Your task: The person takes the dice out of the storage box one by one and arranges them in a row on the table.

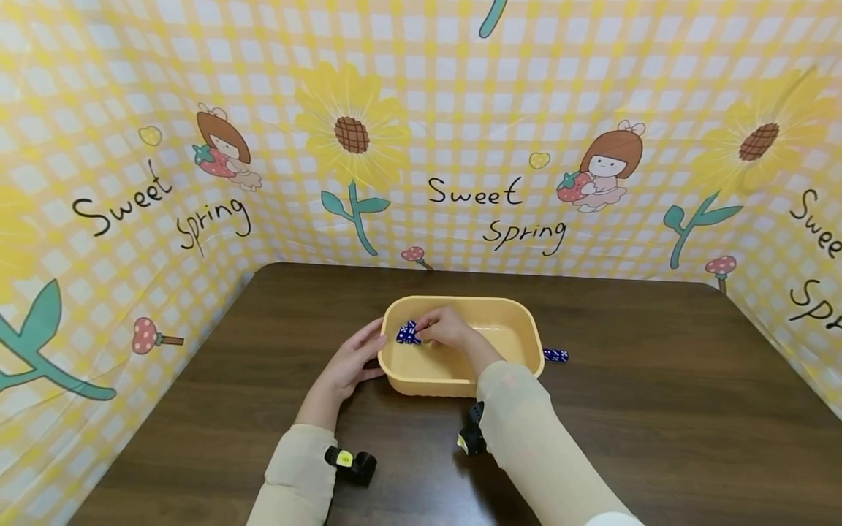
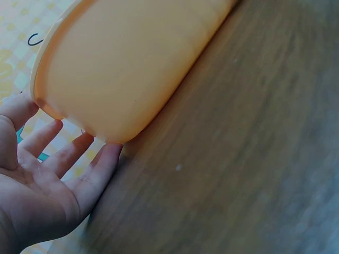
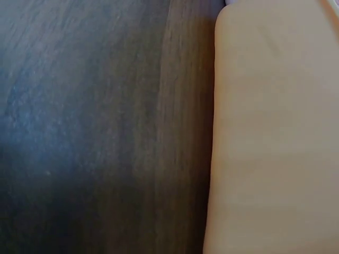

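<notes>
A yellow plastic basin point(image 1: 460, 389) stands on the table in the head view. My left hand point(image 1: 346, 365) holds its left end, thumb over the rim and fingertips against the outer wall; the left wrist view shows those fingers point(image 2: 95, 177) close up. Inside the basin, toward its left end, several blue dice with white dots point(image 1: 406, 337) are bunched together. Reaching in from the front, my right hand point(image 1: 444, 326) has its fingertips pinched at the right side of this bunch, on a blue die mostly hidden by the fingers.
More blue dice point(image 1: 557, 356) lie in a short row on the brown wooden table point(image 1: 631, 409), just right of the basin. Black wrist cameras point(image 1: 357, 467) hang from both sleeves. A yellow checked cloth point(image 1: 454, 95) rises around the table's back and sides.
</notes>
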`<move>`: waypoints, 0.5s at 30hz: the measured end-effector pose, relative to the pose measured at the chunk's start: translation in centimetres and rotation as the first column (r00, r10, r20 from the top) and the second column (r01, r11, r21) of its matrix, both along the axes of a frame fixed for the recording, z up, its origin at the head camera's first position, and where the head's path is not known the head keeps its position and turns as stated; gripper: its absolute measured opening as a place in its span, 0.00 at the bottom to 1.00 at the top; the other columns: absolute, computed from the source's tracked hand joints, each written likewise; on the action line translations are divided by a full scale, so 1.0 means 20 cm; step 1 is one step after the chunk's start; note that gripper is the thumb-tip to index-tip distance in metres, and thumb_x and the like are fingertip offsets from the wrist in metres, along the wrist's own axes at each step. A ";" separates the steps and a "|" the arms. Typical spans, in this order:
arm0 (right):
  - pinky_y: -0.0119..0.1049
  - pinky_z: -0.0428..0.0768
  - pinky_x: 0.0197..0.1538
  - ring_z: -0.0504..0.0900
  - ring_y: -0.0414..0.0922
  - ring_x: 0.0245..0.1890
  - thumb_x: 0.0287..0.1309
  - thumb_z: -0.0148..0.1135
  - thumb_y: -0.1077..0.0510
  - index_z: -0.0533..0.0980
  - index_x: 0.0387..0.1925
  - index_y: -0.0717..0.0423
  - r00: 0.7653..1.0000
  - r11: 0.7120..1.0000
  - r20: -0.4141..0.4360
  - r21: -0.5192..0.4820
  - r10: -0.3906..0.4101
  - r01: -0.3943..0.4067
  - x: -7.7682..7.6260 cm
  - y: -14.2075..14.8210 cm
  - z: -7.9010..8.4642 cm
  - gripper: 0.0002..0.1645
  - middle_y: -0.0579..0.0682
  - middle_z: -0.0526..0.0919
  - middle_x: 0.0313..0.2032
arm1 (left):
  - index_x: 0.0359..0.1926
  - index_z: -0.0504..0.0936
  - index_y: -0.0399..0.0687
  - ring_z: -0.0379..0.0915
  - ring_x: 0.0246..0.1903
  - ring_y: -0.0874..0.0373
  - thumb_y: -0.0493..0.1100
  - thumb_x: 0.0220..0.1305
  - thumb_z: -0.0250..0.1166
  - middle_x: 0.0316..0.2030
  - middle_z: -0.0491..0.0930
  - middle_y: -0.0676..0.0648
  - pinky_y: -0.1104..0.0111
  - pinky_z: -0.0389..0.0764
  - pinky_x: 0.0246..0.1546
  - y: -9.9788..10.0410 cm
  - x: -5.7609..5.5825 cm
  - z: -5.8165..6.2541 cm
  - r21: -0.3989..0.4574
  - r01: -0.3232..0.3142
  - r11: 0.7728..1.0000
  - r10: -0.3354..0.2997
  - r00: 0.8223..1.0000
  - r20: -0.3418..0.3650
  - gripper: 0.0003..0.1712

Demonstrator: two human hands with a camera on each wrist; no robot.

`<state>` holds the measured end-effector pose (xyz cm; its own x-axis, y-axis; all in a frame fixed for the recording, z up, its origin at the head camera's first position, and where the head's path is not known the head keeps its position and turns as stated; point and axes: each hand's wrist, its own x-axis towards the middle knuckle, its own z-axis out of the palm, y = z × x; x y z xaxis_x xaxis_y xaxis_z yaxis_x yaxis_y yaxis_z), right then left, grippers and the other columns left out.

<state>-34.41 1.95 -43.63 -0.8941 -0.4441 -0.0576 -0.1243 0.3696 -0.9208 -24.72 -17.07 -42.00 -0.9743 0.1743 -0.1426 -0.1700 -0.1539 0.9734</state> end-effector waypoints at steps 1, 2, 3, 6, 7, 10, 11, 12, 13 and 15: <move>0.32 0.73 0.22 0.72 0.40 0.16 0.42 0.65 0.63 0.80 0.27 0.56 1.000 1.000 -0.008 0.008 0.005 -0.005 -0.01 0.00 -0.01 0.05 0.47 0.78 0.22 | 0.62 0.58 0.52 0.61 0.50 0.45 0.45 0.58 0.57 0.59 0.58 0.41 0.54 0.70 0.40 0.00 0.00 0.00 0.001 0.001 1.000 -0.001 1.000 0.002 0.31; 0.33 0.74 0.22 0.72 0.40 0.16 0.41 0.65 0.63 0.80 0.26 0.56 1.000 1.000 -0.024 0.018 0.006 -0.005 -0.02 0.00 -0.02 0.05 0.48 0.79 0.23 | 0.62 0.58 0.52 0.61 0.50 0.45 0.45 0.58 0.57 0.59 0.58 0.42 0.55 0.71 0.40 0.00 0.00 0.00 0.003 0.001 1.000 -0.001 1.000 0.004 0.31; 0.32 0.73 0.21 0.72 0.39 0.15 0.41 0.65 0.63 0.80 0.26 0.56 0.999 1.000 -0.036 0.020 0.014 -0.013 -0.01 0.00 -0.02 0.05 0.48 0.79 0.24 | 0.62 0.58 0.52 0.61 0.50 0.45 0.45 0.58 0.57 0.59 0.58 0.42 0.55 0.71 0.40 0.00 0.00 0.00 0.003 0.001 1.000 -0.001 1.000 0.005 0.31; 0.32 0.72 0.22 0.68 0.39 0.15 0.43 0.63 0.66 0.79 0.29 0.63 0.999 0.998 -0.046 0.070 0.002 0.001 0.11 -0.01 0.13 0.07 0.52 0.79 0.28 | 0.62 0.58 0.53 0.61 0.50 0.45 0.45 0.58 0.57 0.59 0.58 0.42 0.55 0.71 0.40 0.00 0.00 0.01 0.002 -0.004 1.000 0.004 1.000 0.008 0.31; 0.32 0.71 0.22 0.67 0.40 0.15 0.44 0.61 0.69 0.77 0.31 0.67 1.000 0.994 -0.028 0.108 -0.014 0.016 0.17 -0.02 0.20 0.08 0.55 0.78 0.30 | 0.62 0.58 0.53 0.61 0.50 0.45 0.45 0.58 0.56 0.59 0.58 0.42 0.55 0.71 0.40 0.00 0.00 0.01 0.000 -0.004 1.000 0.004 1.000 0.007 0.31; 0.28 0.69 0.21 0.66 0.37 0.14 0.43 0.61 0.70 0.76 0.32 0.70 0.997 0.992 -0.078 0.122 0.004 0.005 0.19 -0.02 0.21 0.10 0.58 0.78 0.31 | 0.62 0.58 0.52 0.61 0.50 0.45 0.45 0.58 0.56 0.59 0.58 0.41 0.54 0.71 0.40 0.00 0.00 0.01 -0.007 -0.006 1.000 0.006 1.000 0.004 0.31; 0.28 0.69 0.21 0.66 0.38 0.14 0.41 0.62 0.70 0.77 0.32 0.69 0.997 0.992 -0.080 0.130 0.002 0.008 0.18 -0.02 0.20 0.10 0.57 0.78 0.31 | 0.62 0.58 0.52 0.61 0.50 0.45 0.45 0.59 0.56 0.59 0.58 0.41 0.54 0.71 0.40 0.00 0.00 0.01 -0.008 -0.005 1.000 0.006 1.000 0.003 0.31; 0.28 0.69 0.21 0.66 0.38 0.14 0.40 0.62 0.71 0.76 0.31 0.70 0.997 0.991 -0.074 0.135 0.004 0.006 0.16 -0.02 0.18 0.11 0.57 0.78 0.31 | 0.62 0.58 0.53 0.61 0.50 0.45 0.45 0.59 0.56 0.59 0.58 0.42 0.54 0.71 0.40 0.00 0.00 0.01 -0.006 -0.006 1.000 0.006 1.000 0.005 0.30; 0.28 0.69 0.20 0.67 0.38 0.15 0.39 0.63 0.70 0.77 0.30 0.67 0.994 0.990 -0.105 0.139 0.016 -0.001 0.14 -0.02 0.15 0.11 0.55 0.78 0.30 | 0.62 0.58 0.52 0.61 0.50 0.45 0.45 0.59 0.56 0.59 0.58 0.42 0.54 0.71 0.40 0.00 0.00 0.01 -0.005 -0.006 1.000 0.006 1.000 0.006 0.31; 0.29 0.70 0.20 0.69 0.39 0.16 0.37 0.65 0.69 0.78 0.28 0.62 0.988 0.990 -0.147 0.140 0.037 -0.016 0.07 -0.02 0.06 0.10 0.52 0.78 0.29 | 0.62 0.58 0.53 0.61 0.50 0.45 0.45 0.59 0.56 0.59 0.58 0.42 0.55 0.71 0.40 0.00 0.00 0.01 -0.005 -0.007 1.000 0.007 1.000 0.010 0.30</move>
